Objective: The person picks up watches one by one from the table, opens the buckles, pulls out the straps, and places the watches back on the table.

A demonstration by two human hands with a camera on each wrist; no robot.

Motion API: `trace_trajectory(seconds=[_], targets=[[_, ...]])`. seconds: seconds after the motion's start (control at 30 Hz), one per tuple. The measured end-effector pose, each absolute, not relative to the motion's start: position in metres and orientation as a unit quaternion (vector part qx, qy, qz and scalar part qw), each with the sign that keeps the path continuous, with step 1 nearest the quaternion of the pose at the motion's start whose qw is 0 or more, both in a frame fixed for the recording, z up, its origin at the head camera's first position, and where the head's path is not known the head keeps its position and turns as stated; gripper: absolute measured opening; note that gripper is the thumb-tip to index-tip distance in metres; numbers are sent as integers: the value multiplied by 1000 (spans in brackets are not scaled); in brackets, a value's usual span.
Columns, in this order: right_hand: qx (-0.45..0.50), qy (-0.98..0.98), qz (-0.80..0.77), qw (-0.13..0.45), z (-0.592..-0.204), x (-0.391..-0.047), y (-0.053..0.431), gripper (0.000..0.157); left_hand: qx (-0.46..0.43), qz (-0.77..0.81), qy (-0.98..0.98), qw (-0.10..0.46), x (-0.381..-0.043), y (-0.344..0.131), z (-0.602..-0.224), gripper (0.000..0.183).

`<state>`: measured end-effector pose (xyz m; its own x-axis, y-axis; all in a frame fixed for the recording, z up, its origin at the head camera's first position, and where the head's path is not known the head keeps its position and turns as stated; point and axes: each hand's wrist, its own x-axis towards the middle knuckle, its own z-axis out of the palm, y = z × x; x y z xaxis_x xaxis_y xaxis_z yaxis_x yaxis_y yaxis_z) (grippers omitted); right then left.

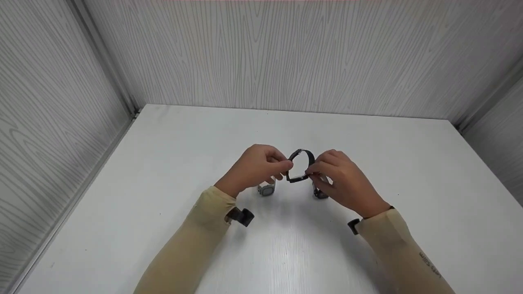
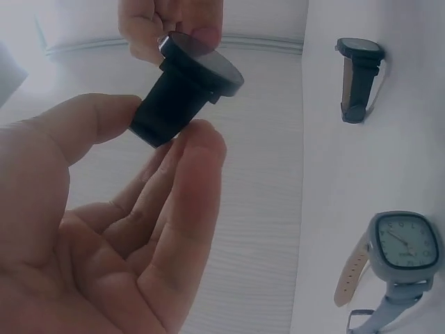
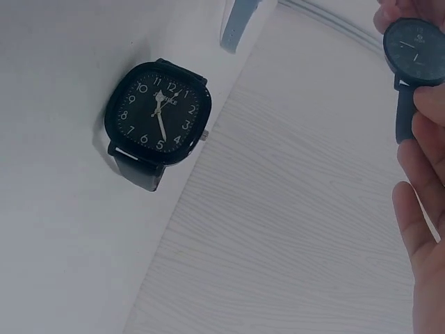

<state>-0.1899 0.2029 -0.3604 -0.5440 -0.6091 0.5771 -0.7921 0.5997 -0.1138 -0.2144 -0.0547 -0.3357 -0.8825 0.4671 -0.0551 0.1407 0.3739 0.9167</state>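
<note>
Both hands hold one black wristwatch [image 1: 299,178] above the table, its strap curved into a loop. The left hand [image 1: 257,163] pinches the strap's left side; in the left wrist view, thumb and fingers grip the black strap [image 2: 167,104] below the round case. My right hand [image 1: 343,175] pinches the watch at the right, close to the case. The round dark dial [image 3: 415,52] shows in the right wrist view. Below the left hand stands a pale grey square watch [image 2: 405,240]. A black square watch [image 3: 156,115] with white numerals stands below the right hand, partly hidden by it in the head view.
The white table [image 1: 196,134] meets wood-grain panels [image 1: 253,53] at the back and sides. Small black wrist cameras [image 1: 244,216] sit at both cuffs. Long beige sleeves [image 1: 192,241] cover both forearms.
</note>
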Motion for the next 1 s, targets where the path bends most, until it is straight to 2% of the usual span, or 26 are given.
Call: trace_trajectory(seconds=[0.17, 0.3, 0.37, 0.47, 0.6, 0.8, 1.0], targets=[[399, -858, 202, 252, -358, -189, 201, 20, 194, 544, 802, 150, -214, -55, -334, 22], [343, -861, 268, 265, -355, -184, 201, 18, 234, 537, 796, 152, -212, -54, -333, 21], [306, -863, 321, 244, -353, -182, 202, 22, 253, 532, 793, 156, -212, -53, -333, 21], [271, -870, 371, 177, -351, -180, 201, 26, 271, 528, 788, 162, -210, -52, -335, 20], [263, -878, 384, 110, -350, -182, 201, 13, 281, 521, 790, 158, -210, -51, -337, 17], [268, -862, 417, 103, -350, -184, 201, 5, 294, 484, 814, 126, -209, -49, -339, 15], [298, -853, 419, 87, -352, -183, 204, 6, 312, 423, 845, 95, -208, -47, -340, 17]])
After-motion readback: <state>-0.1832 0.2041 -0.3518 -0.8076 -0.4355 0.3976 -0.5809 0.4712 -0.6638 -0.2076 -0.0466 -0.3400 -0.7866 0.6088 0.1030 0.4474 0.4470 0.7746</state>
